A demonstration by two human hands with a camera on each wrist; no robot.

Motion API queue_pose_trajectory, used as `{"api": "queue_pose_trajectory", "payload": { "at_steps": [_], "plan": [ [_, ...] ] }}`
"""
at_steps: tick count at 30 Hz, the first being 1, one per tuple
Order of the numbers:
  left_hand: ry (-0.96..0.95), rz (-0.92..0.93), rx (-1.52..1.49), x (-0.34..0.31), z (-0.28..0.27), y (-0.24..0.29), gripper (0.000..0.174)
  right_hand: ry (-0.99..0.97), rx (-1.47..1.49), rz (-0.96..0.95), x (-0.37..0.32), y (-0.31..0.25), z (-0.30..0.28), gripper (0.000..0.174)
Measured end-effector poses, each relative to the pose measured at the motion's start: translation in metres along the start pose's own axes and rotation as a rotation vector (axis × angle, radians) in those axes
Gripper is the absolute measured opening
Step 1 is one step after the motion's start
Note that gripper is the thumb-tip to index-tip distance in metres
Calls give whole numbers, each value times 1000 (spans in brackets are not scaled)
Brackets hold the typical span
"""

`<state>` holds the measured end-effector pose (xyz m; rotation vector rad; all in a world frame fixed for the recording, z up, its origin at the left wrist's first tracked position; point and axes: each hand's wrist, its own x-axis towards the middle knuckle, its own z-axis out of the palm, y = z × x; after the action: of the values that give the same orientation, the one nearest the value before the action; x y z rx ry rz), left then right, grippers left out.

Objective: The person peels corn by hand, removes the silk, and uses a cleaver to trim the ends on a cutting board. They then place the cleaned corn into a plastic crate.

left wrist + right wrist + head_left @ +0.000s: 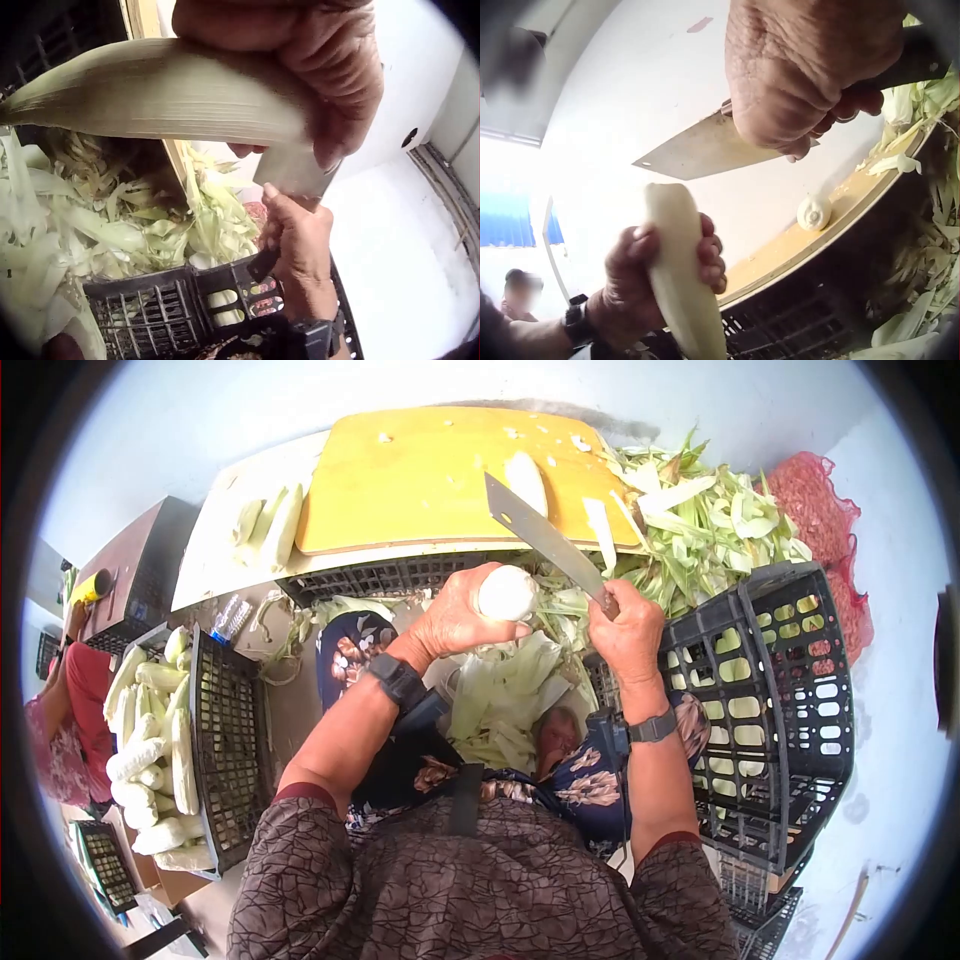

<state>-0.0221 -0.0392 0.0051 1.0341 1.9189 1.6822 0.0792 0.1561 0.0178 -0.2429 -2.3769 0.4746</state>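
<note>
**Corn ear and cleaver held over the husk heap**

From the head camera, the left hand (455,615) was curled round a pale corn ear (507,593), which it held above the lap and a heap of husks (505,695). The right hand (627,630) gripped the handle of a cleaver (540,535), whose blade slanted up over the yellow cutting board (400,490). 2 crates flanked the person. A black crate (780,690) stood on the right, and the one on the left held peeled cobs (150,750).

From the left wrist, the fingers wrapped the corn ear (165,94), which lay across the frame. The cleaver (292,169) sat close by its thick end, though I could not tell whether they touched. The right hand (300,247) was closed on the handle below.

From the right wrist, the right hand (802,67) was clenched on the handle, with the cleaver (705,150) just above the ear's tip and apart from it. The corn ear (679,270) stood tilted in the left hand (630,285). 1 cut stub (814,212) lay on the board.
</note>
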Motion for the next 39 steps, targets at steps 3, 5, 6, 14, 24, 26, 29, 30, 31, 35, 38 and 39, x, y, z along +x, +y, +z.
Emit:
{"api": "queue_pose_trajectory", "payload": {
  "at_steps": [3,5,6,14,24,26,29,30,31,35,38,39],
  "plan": [
    [26,4,-76,3,0,-3,49,5,77,18,-1,-4,1,13],
    [10,-45,-100,4,-1,-7,54,8,82,26,-2,-7,0,14],
    [10,-43,-101,5,1,-12,54,8,86,28,-2,-7,0,14],
    [51,-20,-132,6,6,-21,52,-13,253,-22,-9,-21,-5,20],
    [163,207,120,4,4,-22,27,-70,175,-231,-15,-38,-10,24],
    [192,-109,285,1,3,-7,25,-63,163,-244,-15,-37,-8,25],
    [262,42,394,-5,4,-6,35,-63,160,-274,-16,-40,-9,26],
    [262,42,393,-6,5,-5,35,-71,169,-291,-16,-40,-10,26],
    [272,58,358,-7,7,-3,35,-71,169,-291,-17,-40,-10,26],
    [317,120,215,-9,11,3,36,-147,103,-280,-20,-39,-9,35],
    [188,-2,-94,-9,6,6,38,-128,103,-292,-20,-41,-11,36],
    [190,-2,-95,-8,6,5,38,-106,122,-297,-20,-42,-12,37]
  ]
}}
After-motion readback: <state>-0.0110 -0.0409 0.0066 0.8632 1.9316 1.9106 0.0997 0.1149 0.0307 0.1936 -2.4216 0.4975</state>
